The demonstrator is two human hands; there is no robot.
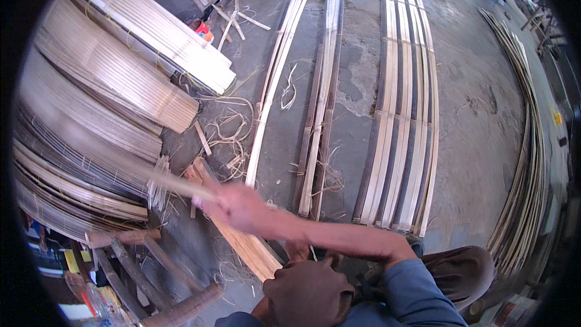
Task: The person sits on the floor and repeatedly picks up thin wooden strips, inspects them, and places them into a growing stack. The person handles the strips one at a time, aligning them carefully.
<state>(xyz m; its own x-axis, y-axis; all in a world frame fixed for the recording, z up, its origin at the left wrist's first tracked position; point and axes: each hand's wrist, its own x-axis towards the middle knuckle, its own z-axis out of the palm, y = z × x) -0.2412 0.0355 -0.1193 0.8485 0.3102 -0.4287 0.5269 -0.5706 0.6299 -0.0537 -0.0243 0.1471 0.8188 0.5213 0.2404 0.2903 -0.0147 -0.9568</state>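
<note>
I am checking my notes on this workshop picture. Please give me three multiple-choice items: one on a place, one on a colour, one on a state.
1. Where do the stacked strip bundles lie?
A) on the person's left
B) on the person's right
C) on a table

2. What colour is the sleeve?
A) red
B) blue
C) white

3. The right hand is:
A) flat on the floor
B) closed on a pale stick
C) in a pocket

Answers: 1 A, they fill the left side; 2 B, the cloth is blue; 3 B, its fingers wrap the stick.
</note>
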